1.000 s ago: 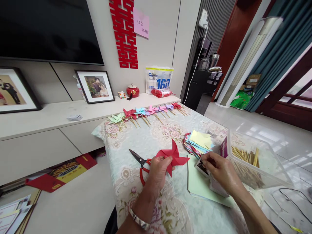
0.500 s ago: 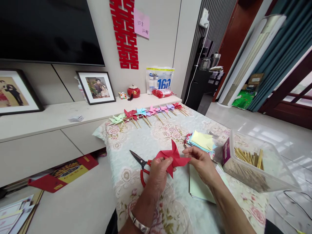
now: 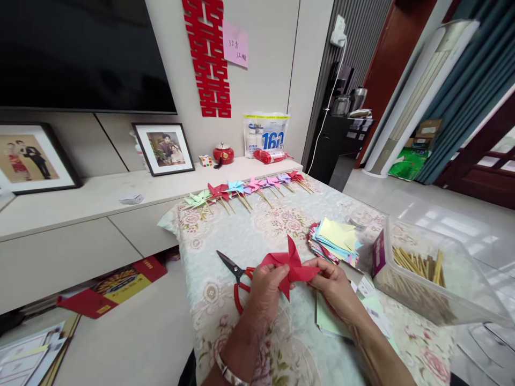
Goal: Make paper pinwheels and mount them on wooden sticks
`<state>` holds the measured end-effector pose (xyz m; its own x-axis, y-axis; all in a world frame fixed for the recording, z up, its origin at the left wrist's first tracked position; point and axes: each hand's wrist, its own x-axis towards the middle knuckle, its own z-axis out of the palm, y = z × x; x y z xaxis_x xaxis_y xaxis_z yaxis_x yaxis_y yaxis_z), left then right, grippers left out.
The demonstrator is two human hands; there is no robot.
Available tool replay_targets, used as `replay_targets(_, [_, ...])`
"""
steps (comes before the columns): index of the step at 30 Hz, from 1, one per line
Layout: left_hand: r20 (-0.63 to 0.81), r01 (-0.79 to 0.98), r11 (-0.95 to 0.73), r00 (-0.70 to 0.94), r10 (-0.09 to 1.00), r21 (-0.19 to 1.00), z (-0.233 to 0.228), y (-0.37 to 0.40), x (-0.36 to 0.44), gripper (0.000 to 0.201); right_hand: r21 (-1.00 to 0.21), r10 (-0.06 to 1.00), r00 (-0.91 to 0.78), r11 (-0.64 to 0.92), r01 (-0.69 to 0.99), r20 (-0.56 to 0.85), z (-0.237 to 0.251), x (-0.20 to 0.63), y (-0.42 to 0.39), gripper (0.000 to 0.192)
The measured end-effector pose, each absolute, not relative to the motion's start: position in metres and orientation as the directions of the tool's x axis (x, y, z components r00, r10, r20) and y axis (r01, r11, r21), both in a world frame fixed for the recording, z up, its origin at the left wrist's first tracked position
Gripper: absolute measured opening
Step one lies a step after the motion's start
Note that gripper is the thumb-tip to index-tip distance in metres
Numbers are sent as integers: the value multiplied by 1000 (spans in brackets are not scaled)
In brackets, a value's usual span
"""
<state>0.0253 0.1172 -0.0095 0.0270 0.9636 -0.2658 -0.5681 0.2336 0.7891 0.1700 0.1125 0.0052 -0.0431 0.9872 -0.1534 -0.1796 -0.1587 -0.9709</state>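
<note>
A red paper pinwheel (image 3: pixel 296 272) with folded, pointed blades is held above the flowered tablecloth. My left hand (image 3: pixel 266 292) grips it near the centre, the thumb pressed on top. The fingers of my right hand (image 3: pixel 333 284) are pinched at the tip of its right blade; whether they hold anything else is hidden. Scissors (image 3: pixel 235 271) with red handles lie on the cloth just left of my left hand, their blades pointing away from me. Light green paper sheets (image 3: pixel 328 316) lie partly under my right hand.
Finished pinwheels on sticks (image 3: pixel 235 187) line the table's far edge. A stack of coloured paper (image 3: pixel 336 236) lies beyond my right hand. A clear plastic box (image 3: pixel 418 289) of thin sticks (image 3: pixel 422 265) stands at the right. Behind is a white cabinet (image 3: pixel 92 214).
My right hand's fingers have closed further around the right blade of the pinwheel. My left hand keeps its grip. The whole view has shifted slightly.
</note>
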Motion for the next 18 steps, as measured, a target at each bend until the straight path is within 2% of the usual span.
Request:
replay_targets(6, [-255,-574,239,54,965,783,-14,118,27,28,-925,972,-80,-235,-299,-221,1,171,110,35])
replay_targets(11, [-235,-579,253,108,966,775,-15,117,27,30,-880,961,-97,-275,-388,-258,1,168,110,40])
replay_targets(16, [-210,-596,230,105,972,769,-14,115,28,26,-896,970,-46,-237,-375,-237,0,168,110,41])
replay_targets(18, [-187,-617,215,111,976,757,-14,114,29,24,-916,982,-19,-184,-357,-190,-2,169,111,40])
